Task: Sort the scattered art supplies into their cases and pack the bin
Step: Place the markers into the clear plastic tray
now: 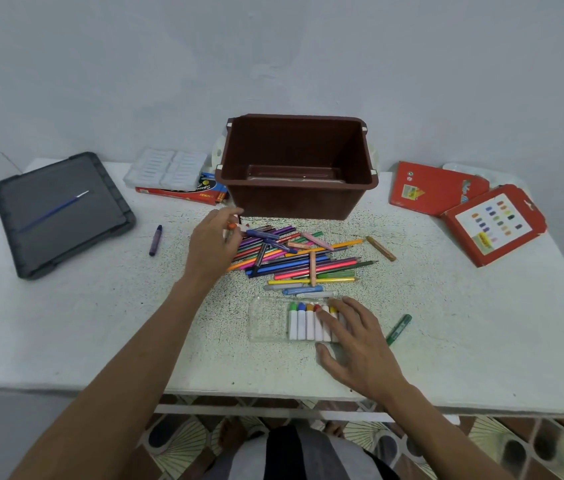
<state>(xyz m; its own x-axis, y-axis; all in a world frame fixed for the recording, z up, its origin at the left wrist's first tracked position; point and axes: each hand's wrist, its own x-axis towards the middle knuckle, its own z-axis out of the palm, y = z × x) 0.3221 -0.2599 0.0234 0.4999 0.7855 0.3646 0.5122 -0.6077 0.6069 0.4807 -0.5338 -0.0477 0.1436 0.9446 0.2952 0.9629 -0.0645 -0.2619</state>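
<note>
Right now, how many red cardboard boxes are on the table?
3. One red box lies back left under the clear case; two more sit right of the bin, one farther, one nearer. Others could be hidden behind the bin.

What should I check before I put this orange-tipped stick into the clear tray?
1. The left hand grips the orange-tipped stick: ok.
2. The clear tray has free room on its left side: ok.
3. The right hand steadies the tray, fingers resting on the white sticks: ok.
4. Held stick matches the tray's white sticks: cannot tell, the hand hides its body.
5. All strays gathered: not ok; a green stick and a purple stick lie loose on the table.
</note>
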